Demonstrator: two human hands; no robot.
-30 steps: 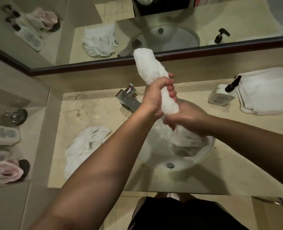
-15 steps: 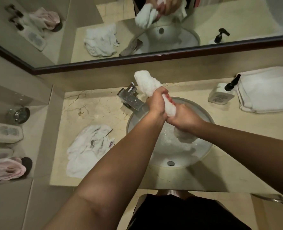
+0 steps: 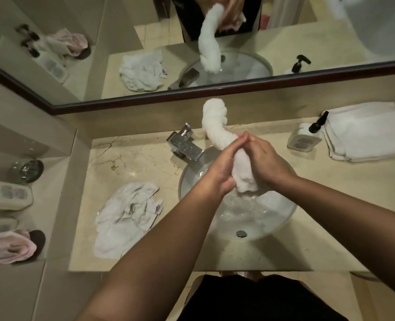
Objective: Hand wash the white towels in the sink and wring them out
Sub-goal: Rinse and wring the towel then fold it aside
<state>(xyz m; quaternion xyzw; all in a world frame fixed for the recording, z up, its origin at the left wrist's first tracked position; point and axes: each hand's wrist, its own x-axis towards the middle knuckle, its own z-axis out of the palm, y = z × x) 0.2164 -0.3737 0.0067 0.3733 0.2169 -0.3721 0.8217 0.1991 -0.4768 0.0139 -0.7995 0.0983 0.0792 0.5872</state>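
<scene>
Hands press together around a rolled white towel (image 3: 217, 128) above the sink (image 3: 284, 218): left hand (image 3: 224, 167) and right hand (image 3: 265, 159) squeeze its lower part, fingertips meeting. Its free end rises near the faucet (image 3: 185, 144). A crumpled towel (image 3: 124, 216) lies on the counter (image 3: 127, 158).

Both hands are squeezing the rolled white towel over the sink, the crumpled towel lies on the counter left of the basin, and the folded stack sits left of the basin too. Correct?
Not quite. In the head view the folded stack lies right of the sink, beside the pump bottle. The rest holds: left hand and right hand squeeze the rolled towel, crumpled towel left.
</scene>
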